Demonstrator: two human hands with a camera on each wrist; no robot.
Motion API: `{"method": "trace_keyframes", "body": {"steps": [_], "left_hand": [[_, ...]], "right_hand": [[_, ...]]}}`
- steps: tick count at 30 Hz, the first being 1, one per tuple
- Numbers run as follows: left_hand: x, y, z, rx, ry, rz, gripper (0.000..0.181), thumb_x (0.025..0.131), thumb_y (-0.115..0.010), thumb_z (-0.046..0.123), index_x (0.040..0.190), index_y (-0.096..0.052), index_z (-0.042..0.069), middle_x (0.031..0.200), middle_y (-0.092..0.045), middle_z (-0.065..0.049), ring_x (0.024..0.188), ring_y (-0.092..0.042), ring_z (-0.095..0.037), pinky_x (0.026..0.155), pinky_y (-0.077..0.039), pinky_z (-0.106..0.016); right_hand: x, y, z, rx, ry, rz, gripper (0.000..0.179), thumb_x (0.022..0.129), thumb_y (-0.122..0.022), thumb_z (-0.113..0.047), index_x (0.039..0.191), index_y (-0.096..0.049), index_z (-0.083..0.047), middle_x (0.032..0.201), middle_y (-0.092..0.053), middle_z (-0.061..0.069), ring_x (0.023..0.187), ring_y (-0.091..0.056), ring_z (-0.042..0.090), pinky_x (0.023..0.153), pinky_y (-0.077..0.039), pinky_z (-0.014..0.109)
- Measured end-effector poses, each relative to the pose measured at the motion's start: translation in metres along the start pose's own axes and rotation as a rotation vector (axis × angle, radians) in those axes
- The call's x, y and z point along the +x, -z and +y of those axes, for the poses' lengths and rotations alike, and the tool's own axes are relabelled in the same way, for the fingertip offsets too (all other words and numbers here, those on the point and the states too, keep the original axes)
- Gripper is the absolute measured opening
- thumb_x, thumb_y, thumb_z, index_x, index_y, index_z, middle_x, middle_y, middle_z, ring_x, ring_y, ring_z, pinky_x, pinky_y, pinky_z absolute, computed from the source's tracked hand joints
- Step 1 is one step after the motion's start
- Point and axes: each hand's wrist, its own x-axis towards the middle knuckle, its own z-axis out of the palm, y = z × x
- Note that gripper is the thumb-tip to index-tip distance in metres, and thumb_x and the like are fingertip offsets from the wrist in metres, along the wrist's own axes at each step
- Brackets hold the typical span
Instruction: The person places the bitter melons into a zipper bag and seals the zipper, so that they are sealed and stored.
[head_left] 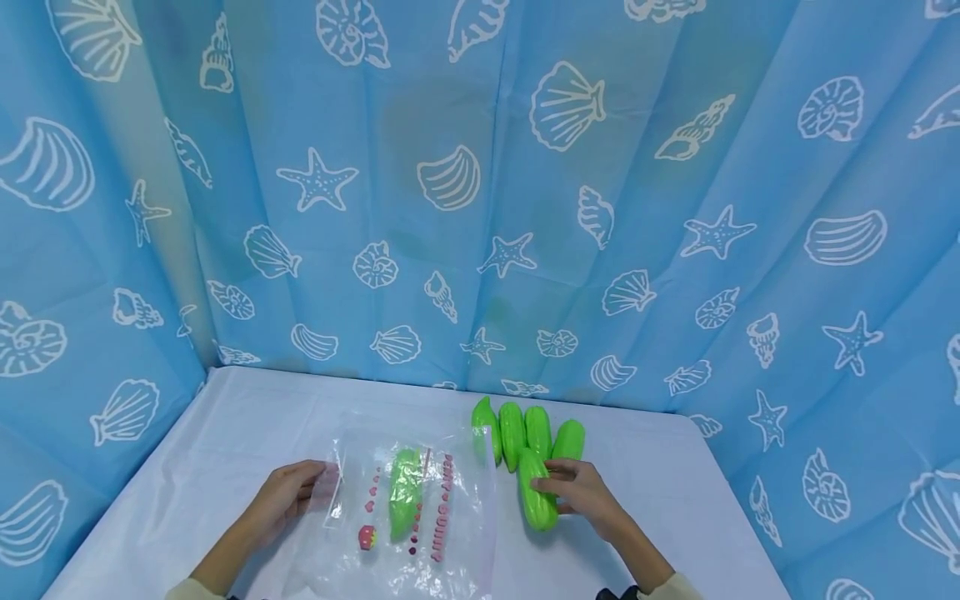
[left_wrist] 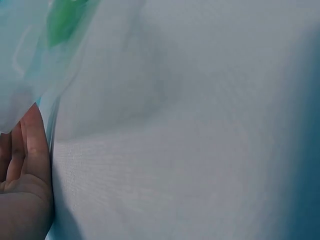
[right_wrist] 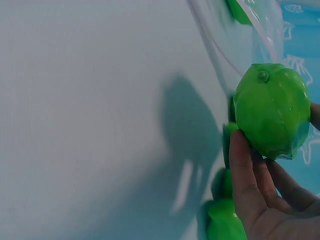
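In the head view my left hand (head_left: 294, 492) holds the left edge of a clear plastic bag (head_left: 468, 533) with pink print. One green cucumber-shaped vegetable (head_left: 406, 496) lies inside the bag, seen through the film. The left wrist view shows my left fingers (left_wrist: 35, 142) at the bag's edge (left_wrist: 20, 85). To the right of the bag, my right hand (head_left: 581, 492) grips another glossy green cucumber-shaped vegetable (head_left: 537, 500), thumb on the near side. In the right wrist view its rounded end with a small knob (right_wrist: 263, 76) faces the camera, above the white table.
Several more green cucumber-shaped vegetables (head_left: 513, 433) lie in a row behind my right hand, the leftmost partly overlapped by the bag's corner. A white cloth covers the table (head_left: 255, 417). Blue curtains (head_left: 480, 208) with white shell and starfish prints stand behind and at both sides.
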Motion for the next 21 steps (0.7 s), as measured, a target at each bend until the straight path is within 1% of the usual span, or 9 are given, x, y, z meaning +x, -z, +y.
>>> {"method": "trace_keyframes", "body": {"steps": [5,7,12,15,17,21], "left_hand": [[-0.002,0.000,-0.002,-0.020,-0.005,-0.031,0.046,0.100,-0.052,0.025,0.128,-0.053,-0.012,0.106,-0.069,-0.009,0.093,-0.068,-0.022,0.080,-0.057,-0.035],[-0.003,0.000,-0.002,-0.021,-0.006,-0.031,0.044,0.100,-0.053,0.024,0.127,-0.054,-0.011,0.104,-0.069,-0.009,0.091,-0.069,-0.021,0.078,-0.057,-0.034],[-0.005,0.001,-0.003,0.029,0.004,-0.015,0.046,0.100,-0.053,0.027,0.129,-0.053,-0.009,0.102,-0.070,-0.007,0.090,-0.068,-0.019,0.072,-0.057,-0.029],[-0.005,0.001,-0.004,0.050,0.018,0.002,0.044,0.100,-0.054,0.028,0.127,-0.056,-0.006,0.102,-0.070,-0.006,0.089,-0.067,-0.019,0.069,-0.056,-0.029],[-0.004,0.000,-0.005,0.049,0.026,0.011,0.041,0.100,-0.054,0.027,0.125,-0.059,-0.005,0.101,-0.070,-0.006,0.088,-0.067,-0.018,0.068,-0.055,-0.028],[-0.001,0.001,-0.006,0.044,0.026,0.027,0.035,0.099,-0.055,0.024,0.120,-0.061,-0.004,0.096,-0.069,-0.005,0.083,-0.066,-0.016,0.061,-0.053,-0.024]], "right_hand": [[0.003,-0.012,0.003,0.038,-0.010,-0.034,0.071,0.079,-0.081,-0.033,0.131,-0.054,0.006,0.115,-0.063,0.015,0.093,-0.064,0.022,0.072,-0.057,0.041],[0.004,-0.016,0.004,0.053,-0.009,-0.052,0.071,0.079,-0.081,-0.033,0.131,-0.053,0.007,0.116,-0.062,0.016,0.094,-0.064,0.023,0.074,-0.057,0.042],[0.003,-0.024,0.003,0.063,-0.008,-0.091,0.072,0.080,-0.080,-0.034,0.132,-0.053,0.006,0.120,-0.061,0.016,0.095,-0.063,0.023,0.076,-0.057,0.043],[0.003,-0.027,0.002,0.073,-0.011,-0.111,0.068,0.081,-0.080,-0.033,0.131,-0.054,0.005,0.120,-0.062,0.015,0.096,-0.063,0.022,0.077,-0.057,0.043],[0.002,-0.029,0.002,0.083,-0.011,-0.123,0.066,0.081,-0.079,-0.031,0.131,-0.055,0.005,0.120,-0.062,0.015,0.095,-0.064,0.022,0.078,-0.057,0.044],[0.002,-0.032,0.000,0.118,-0.005,-0.147,0.066,0.082,-0.078,-0.029,0.132,-0.053,0.005,0.120,-0.062,0.015,0.096,-0.064,0.023,0.079,-0.056,0.044]]}}
